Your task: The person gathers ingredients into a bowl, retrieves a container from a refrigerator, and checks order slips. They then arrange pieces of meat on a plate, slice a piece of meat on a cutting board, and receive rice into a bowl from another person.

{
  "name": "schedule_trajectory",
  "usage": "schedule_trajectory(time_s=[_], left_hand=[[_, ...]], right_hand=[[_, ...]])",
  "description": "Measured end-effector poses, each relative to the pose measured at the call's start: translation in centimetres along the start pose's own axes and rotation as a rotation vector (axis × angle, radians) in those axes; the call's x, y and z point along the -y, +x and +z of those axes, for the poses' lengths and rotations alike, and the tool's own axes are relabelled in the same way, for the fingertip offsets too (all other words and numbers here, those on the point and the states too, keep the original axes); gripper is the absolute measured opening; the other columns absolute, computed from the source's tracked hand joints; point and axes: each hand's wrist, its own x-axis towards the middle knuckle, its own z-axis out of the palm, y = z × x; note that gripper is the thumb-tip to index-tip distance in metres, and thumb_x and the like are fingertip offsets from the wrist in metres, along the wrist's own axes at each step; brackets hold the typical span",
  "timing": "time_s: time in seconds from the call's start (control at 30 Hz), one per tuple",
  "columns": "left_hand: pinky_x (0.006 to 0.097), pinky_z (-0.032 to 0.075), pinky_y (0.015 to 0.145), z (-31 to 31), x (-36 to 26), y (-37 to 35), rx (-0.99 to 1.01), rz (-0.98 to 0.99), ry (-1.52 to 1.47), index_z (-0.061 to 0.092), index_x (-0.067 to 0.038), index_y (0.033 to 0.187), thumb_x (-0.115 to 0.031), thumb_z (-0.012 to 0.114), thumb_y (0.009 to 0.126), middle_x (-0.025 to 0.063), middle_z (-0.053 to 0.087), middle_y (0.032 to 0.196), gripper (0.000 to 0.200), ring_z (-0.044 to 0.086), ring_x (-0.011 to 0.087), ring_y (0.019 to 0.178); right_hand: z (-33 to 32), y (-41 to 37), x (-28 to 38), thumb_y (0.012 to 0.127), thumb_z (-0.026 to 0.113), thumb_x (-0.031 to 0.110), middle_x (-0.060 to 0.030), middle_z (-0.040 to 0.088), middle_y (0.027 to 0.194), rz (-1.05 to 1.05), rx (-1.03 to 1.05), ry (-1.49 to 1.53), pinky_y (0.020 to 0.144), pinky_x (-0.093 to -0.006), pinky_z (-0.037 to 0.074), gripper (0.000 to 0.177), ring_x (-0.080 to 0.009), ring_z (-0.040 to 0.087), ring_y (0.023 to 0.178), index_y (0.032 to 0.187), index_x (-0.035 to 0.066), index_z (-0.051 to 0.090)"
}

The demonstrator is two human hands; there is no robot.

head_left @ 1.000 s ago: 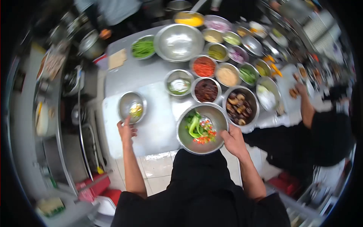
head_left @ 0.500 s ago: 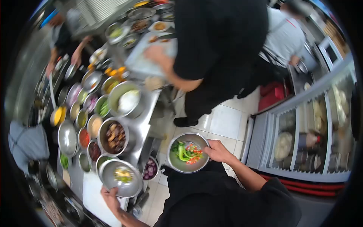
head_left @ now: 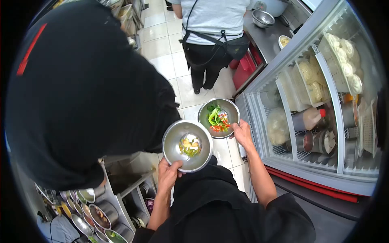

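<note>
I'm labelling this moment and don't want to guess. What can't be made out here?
All in the head view:
Left hand: some fingertips, hidden by the left bowl.
Right bowl: part of its rim, covered by the left bowl.
Grey-shirted person: head, cut off by the top edge.
Bottle: any lettering, too small.

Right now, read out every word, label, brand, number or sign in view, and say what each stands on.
No text can be read anywhere.
Left hand and its bowl: no lettering shows.
Right hand and its bowl: none either.
Red-capped bottle in the fridge: no legible label.
Pale appliance at the top: a mark on its front, too small to read.
Red stripe at the left: no letters visible.
</note>
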Motion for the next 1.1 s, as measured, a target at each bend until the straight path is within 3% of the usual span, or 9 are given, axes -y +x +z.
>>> schedule_trajectory(time_s=[0.17, 0.4, 0.47, 0.53, 0.6, 0.67, 0.73, 0.87, 1.1], left_hand=[[0.0264, 0.041, 0.04, 6.7, -3.3, 10.2, 0.129, 0.015, -0.075, 0.05, 0.002, 0.1, -0.008, 0.055, 0.078, 0.011, 0.059, 0.072, 0.025, 0.054, 0.0164, 0.049], [0.0309, 0.044, 0.042, 12.2, -10.5, 21.5, 0.065, 0.113, -0.406, 0.046, 0.002, 0.098, -0.007, 0.051, 0.077, 0.0136, 0.056, 0.071, 0.024, 0.055, 0.0202, 0.052], [0.0315, 0.045, 0.043, 12.6, -11.6, 24.9, 0.012, 0.117, -0.543, 0.048, 0.005, 0.095, -0.009, 0.049, 0.078, 0.0146, 0.057, 0.072, 0.022, 0.056, 0.0208, 0.054], [0.0317, 0.045, 0.044, 12.9, -12.6, 27.7, -0.085, 0.182, -0.554, 0.049, 0.007, 0.092, -0.009, 0.047, 0.079, 0.0152, 0.058, 0.073, 0.021, 0.057, 0.0211, 0.056], [0.0313, 0.045, 0.042, 12.0, -14.7, 30.7, -0.234, 0.217, -0.575, 0.047, 0.004, 0.103, -0.008, 0.049, 0.075, 0.0158, 0.058, 0.078, 0.031, 0.058, 0.0217, 0.057], [0.0313, 0.046, 0.043, 11.2, -17.0, 33.7, -0.355, 0.261, -0.574, 0.046, 0.004, 0.103, -0.009, 0.049, 0.075, 0.0153, 0.058, 0.078, 0.031, 0.058, 0.0215, 0.058], [0.0316, 0.047, 0.043, 9.5, -18.6, 36.9, -0.487, 0.312, -0.538, 0.047, 0.004, 0.103, -0.01, 0.049, 0.076, 0.0145, 0.058, 0.078, 0.031, 0.058, 0.021, 0.059], [0.0315, 0.047, 0.046, 6.0, -21.6, 42.7, -0.64, 0.378, -0.495, 0.053, 0.004, 0.095, -0.014, 0.049, 0.079, 0.0136, 0.059, 0.075, 0.025, 0.057, 0.0197, 0.059], [0.03, 0.048, 0.039, -0.8, -26.6, 52.7, -0.796, 0.442, -0.658, 0.048, 0.003, 0.106, -0.01, 0.05, 0.074, 0.0136, 0.059, 0.072, 0.034, 0.057, 0.0195, 0.05]], right_hand=[[-3.5, 3.5, 0.3, 0.078, 0.048, 0.011, -0.0142, 0.061, 0.065, 0.055, -0.113, 0.024, 0.048, -0.0327, 0.051, 0.026, -0.0192, 0.061, 0.052, 0.088, -0.009, 0.06], [-7.2, 3.3, -0.3, 0.076, 0.049, 0.013, -0.0126, 0.064, 0.072, 0.236, -0.229, 0.001, 0.058, -0.0325, 0.047, 0.027, -0.0148, 0.06, 0.063, 0.092, -0.005, 0.062], [-6.2, 5.7, 1.0, 0.076, 0.051, 0.01, -0.0104, 0.064, 0.073, 0.162, -0.219, 0.066, 0.058, -0.0308, 0.046, 0.025, -0.0138, 0.059, 0.063, 0.092, -0.004, 0.063], [-5.8, 9.4, 3.0, 0.076, 0.052, 0.007, -0.0087, 0.065, 0.074, 0.156, -0.133, 0.148, 0.059, -0.0292, 0.047, 0.022, -0.0127, 0.059, 0.064, 0.091, -0.005, 0.063], [-4.9, 13.0, 6.2, 0.077, 0.052, 0.006, -0.0082, 0.065, 0.076, 0.07, 0.085, 0.018, 0.061, -0.028, 0.048, 0.019, -0.0127, 0.06, 0.068, 0.088, -0.006, 0.063], [-3.5, 16.3, 9.9, 0.078, 0.053, 0.006, -0.0094, 0.065, 0.075, 0.029, 0.185, 0.083, 0.059, -0.0277, 0.05, 0.019, -0.0137, 0.062, 0.067, 0.089, -0.007, 0.061], [-2.3, 18.9, 14.0, 0.08, 0.052, 0.006, -0.0101, 0.064, 0.075, 0.146, 0.382, 0.154, 0.052, -0.027, 0.052, 0.02, -0.0144, 0.062, 0.062, 0.092, -0.006, 0.06], [0.7, 23.7, 18.4, 0.081, 0.05, 0.007, -0.011, 0.064, 0.074, -0.018, 0.589, 0.168, 0.048, -0.0267, 0.052, 0.02, -0.0142, 0.062, 0.06, 0.093, -0.007, 0.059], [6.9, 30.0, 25.1, 0.081, 0.048, 0.007, -0.0132, 0.063, 0.07, -0.179, 0.639, 0.227, 0.048, -0.0273, 0.051, 0.02, -0.0156, 0.061, 0.055, 0.088, -0.009, 0.057]])
